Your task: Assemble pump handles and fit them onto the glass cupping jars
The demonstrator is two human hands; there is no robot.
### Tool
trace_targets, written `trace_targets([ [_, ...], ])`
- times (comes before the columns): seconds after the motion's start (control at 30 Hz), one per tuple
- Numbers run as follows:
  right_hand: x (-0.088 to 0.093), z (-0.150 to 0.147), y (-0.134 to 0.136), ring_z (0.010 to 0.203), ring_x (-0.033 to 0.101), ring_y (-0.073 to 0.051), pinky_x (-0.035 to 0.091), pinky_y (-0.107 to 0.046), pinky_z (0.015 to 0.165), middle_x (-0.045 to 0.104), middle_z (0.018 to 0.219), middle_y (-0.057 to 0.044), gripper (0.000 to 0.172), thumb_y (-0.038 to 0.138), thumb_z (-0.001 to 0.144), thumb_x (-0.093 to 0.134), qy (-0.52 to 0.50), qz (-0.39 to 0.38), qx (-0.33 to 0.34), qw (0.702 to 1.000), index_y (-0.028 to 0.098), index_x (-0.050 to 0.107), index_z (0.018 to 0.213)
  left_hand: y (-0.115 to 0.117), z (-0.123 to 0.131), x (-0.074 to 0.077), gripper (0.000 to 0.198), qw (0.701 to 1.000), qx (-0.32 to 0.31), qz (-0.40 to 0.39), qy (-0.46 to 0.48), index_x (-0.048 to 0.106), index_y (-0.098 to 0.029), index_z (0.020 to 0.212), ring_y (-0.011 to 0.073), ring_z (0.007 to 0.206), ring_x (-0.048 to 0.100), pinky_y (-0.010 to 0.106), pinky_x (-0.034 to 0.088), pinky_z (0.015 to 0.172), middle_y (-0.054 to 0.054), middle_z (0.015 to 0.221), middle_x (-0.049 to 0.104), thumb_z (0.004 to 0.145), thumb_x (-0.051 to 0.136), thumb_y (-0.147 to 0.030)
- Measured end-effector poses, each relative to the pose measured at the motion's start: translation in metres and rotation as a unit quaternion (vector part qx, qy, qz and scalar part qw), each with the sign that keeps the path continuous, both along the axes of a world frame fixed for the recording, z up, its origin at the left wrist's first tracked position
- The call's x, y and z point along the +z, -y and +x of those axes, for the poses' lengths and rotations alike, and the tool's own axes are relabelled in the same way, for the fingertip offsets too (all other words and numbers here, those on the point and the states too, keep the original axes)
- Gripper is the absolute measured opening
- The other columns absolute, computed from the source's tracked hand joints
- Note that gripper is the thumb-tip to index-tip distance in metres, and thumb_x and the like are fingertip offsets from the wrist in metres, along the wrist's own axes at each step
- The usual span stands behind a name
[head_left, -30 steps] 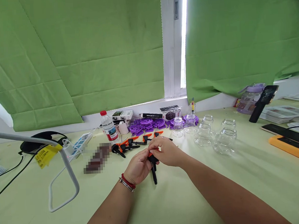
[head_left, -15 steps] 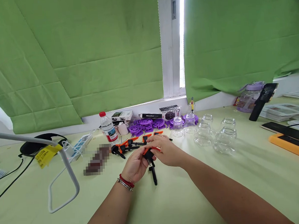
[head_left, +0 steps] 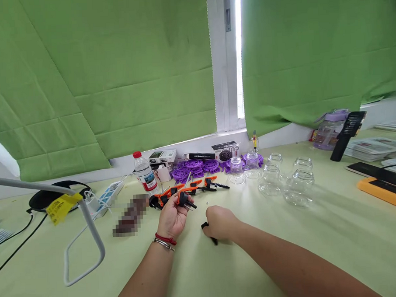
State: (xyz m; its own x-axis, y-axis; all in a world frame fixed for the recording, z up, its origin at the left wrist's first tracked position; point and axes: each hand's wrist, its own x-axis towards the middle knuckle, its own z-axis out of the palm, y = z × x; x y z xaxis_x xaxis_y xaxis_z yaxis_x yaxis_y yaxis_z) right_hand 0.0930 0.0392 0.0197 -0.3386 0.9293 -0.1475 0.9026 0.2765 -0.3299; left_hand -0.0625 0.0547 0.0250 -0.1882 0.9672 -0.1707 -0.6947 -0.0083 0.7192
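Observation:
My left hand is closed on an orange and black clamp part, held just above the table beside a pile of similar small bar clamps. My right hand rests on the table a little to the right, fingers curled round a black clamp piece whose ends stick out on both sides. The two hands are apart. A red bracelet and a metal bangle sit on my left wrist.
Purple plastic discs and small boxes line the window sill edge, with a water bottle to their left. Several clear glass jars stand to the right. A grey metal stand, a power strip and cables lie left; an orange tray is far right.
The clamp held between both hands has come apart: my left hand moved left toward the pile with the orange part, my right hand dropped to the table with the black piece.

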Motion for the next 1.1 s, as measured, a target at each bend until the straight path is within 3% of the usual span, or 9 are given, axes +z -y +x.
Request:
trace_targets([
  [0.17,-0.006,0.006,-0.013,0.064,0.056,-0.017,0.025,-0.025,0.049,0.065,0.073,-0.006,0.008,0.024,0.07,0.058,-0.08,0.04,0.025,0.996,0.017,0.062,0.073,0.002,0.002,0.002,0.022,1.0,-0.013,0.001,0.009,0.058,-0.011,0.084,0.0199,0.076,0.069,0.042,0.059,0.075,0.01,0.077,0.066,0.09,0.037,-0.008],
  [0.33,-0.014,0.007,-0.022,0.058,0.046,-0.011,0.022,-0.024,0.05,0.061,0.068,-0.001,0.005,0.023,0.074,0.057,-0.201,0.082,0.05,0.975,0.018,0.055,0.072,0.003,0.002,0.003,0.021,0.999,-0.039,0.003,0.019,0.058,-0.012,0.083,0.0198,0.076,0.069,0.042,0.059,0.076,0.009,0.077,0.066,0.089,0.039,-0.008],
  [0.5,-0.016,0.006,-0.023,0.058,0.043,-0.011,0.021,-0.024,0.052,0.057,0.068,0.0,0.004,0.019,0.076,0.056,-0.236,0.106,0.075,0.963,0.018,0.052,0.076,0.004,0.0,0.004,0.021,0.999,-0.049,-0.001,0.012,0.058,-0.012,0.083,0.0177,0.068,0.068,0.042,0.059,0.074,0.009,0.076,0.066,0.089,0.038,-0.009],
  [0.9,-0.017,-0.002,-0.015,0.062,0.043,-0.013,0.029,-0.023,0.056,0.053,0.069,0.002,0.008,0.017,0.081,0.051,-0.362,0.106,0.068,0.924,0.021,0.044,0.077,0.007,0.008,0.002,0.027,0.998,0.004,0.051,0.04,0.061,-0.012,0.082,0.0165,0.066,0.065,0.042,0.058,0.074,0.009,0.077,0.066,0.091,0.036,-0.013],
  [1.1,-0.017,-0.004,-0.013,0.061,0.042,-0.013,0.029,-0.024,0.056,0.051,0.067,0.002,0.012,0.012,0.08,0.05,-0.381,0.118,0.057,0.915,0.02,0.043,0.076,0.009,0.009,0.003,0.025,0.996,0.018,0.026,0.083,0.06,-0.014,0.081,0.0169,0.07,0.066,0.044,0.057,0.076,0.007,0.077,0.067,0.091,0.037,-0.013],
])
